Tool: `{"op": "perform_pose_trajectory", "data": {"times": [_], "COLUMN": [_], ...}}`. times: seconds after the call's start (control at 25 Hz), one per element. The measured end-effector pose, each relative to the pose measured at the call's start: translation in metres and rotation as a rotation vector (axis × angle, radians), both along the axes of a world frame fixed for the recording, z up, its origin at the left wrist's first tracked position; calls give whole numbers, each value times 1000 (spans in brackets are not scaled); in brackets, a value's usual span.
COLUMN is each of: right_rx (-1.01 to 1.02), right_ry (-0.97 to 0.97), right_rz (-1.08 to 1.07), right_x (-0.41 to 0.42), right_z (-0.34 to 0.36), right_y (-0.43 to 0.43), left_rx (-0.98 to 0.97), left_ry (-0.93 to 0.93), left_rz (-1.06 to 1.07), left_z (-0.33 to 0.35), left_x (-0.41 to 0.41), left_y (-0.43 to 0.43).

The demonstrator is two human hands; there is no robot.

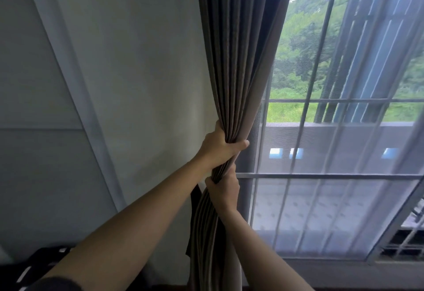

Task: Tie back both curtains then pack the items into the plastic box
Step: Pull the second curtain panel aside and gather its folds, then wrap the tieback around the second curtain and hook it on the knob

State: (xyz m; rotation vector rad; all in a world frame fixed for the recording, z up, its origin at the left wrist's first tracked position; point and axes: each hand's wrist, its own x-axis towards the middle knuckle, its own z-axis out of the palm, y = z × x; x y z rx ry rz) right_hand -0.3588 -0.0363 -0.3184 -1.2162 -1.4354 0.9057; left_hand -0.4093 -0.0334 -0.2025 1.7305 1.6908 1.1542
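Brown-grey curtain [234, 61] bunched in two gripping hands at the centre of the frame.
In the head view the pleated curtain hangs from the top centre down to the bottom edge, between a pale wall [137, 61] on the left and a barred window [321, 176] on the right. The left hand [219, 147], reaching in from the lower left, wraps fingers and thumb round the gathered folds just below mid-frame. The right hand [223, 191], coming up from the lower right, grips the same bunch directly beneath, close under the left. Below them the fabric loosens into wider folds. A sheer white panel [321, 217] covers the lower window; green trees [298, 50] show through the upper panes. Dark patterned cloth [43, 261] lies in the lower left corner.
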Motion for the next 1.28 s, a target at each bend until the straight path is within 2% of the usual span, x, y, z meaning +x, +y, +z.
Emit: {"op": "perform_pose_trajectory", "data": {"times": [0.12, 0.16, 0.28, 0.32, 0.36, 0.52, 0.72, 0.84, 0.88, 0.96, 1.0, 1.04, 1.08, 1.12, 1.2, 1.28], "right_rx": [-1, 3, 39, 48, 56, 73, 146, 141, 105, -54, -132, -203, -241, -265, -306, -338], "right_ry": [-73, -85, -84, -87, -91, -112, -123, -174, -109, 266, 488, 617, 616, 519, 248, -9], "right_rz": [10, 29, 82, 89, 101, 139, 133, 228, 322, 589, 648, 602, 517, 417, 305, 295], "right_x": [2, 3, 4, 5, 6, 3, -15, -18, -18, -11, -8, -5, -2, 1, 0, -8], "right_z": [-1, -2, 0, -1, 0, -3, -8, -8, -9, -3, -1, -1, -4, -9, -24, -38], "right_y": [-1, -2, -3, -3, -4, -8, -9, -10, -8, -3, 5, 15, 25, 34, 51, 63], "left_rx": [-53, -65, -65, -50, -41, 38, 127, 137, 138, 132, 131, 139, 156, 177, 208, 232], "left_ry": [-171, -135, 306, 395, 409, 135, 59, 19, 26, 10, -9, -27, -32, -27, -19, -11], "left_rz": [68, 87, 185, 225, 241, 185, 288, 362, 389, 438, 453, 464, 478, 494, 520, 529], "left_z": [-2, 0, 8, 11, 11, 0, -2, -4, -4, 2, 5, 8, 10, 11, 9, 7], "left_x": [-6, -4, 5, 6, 6, 8, 3, -12, -19, -32, -38, -43, -46, -48, -54, -62], "left_y": [6, 6, 4, 3, 4, 5, 10, 9, 8, 1, -3, -7, -10, -13, -16, -19]}}
